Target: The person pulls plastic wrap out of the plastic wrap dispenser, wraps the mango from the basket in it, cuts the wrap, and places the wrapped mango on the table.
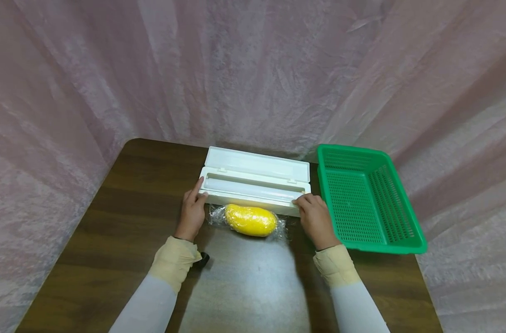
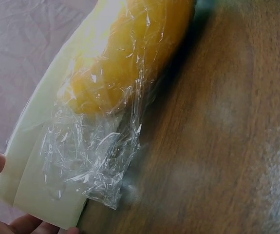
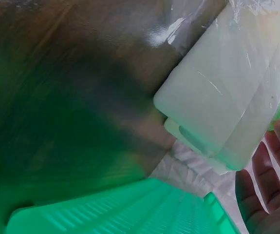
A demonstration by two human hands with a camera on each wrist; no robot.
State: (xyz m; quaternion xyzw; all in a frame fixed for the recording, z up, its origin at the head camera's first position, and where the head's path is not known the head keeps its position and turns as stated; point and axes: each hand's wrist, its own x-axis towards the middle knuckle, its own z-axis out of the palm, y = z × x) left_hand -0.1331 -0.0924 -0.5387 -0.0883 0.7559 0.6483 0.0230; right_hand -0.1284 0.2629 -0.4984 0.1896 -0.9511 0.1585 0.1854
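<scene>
A white cling film dispenser [image 1: 253, 201] lies across the table with its lid [image 1: 257, 164] swung back, and a roll of film [image 1: 253, 188] shows inside. My left hand [image 1: 192, 215] grips its left end, thumb on the near edge and fingers round the end. At the right end, my right hand [image 1: 317, 219] pinches a small green tab [image 3: 277, 117] at the dispenser's edge between thumb and forefinger; the other fingers are spread. A yellow oblong thing [image 1: 251, 220] wrapped in clear film [image 2: 88, 156] lies against the dispenser's near side. Its kind is unclear.
A green plastic basket [image 1: 354, 201] stands to the right, close to my right hand. A small black object [image 1: 203, 260] is by my left wrist. The brown wooden table [image 1: 111, 240] ends at a pink curtain [image 1: 257, 83] behind.
</scene>
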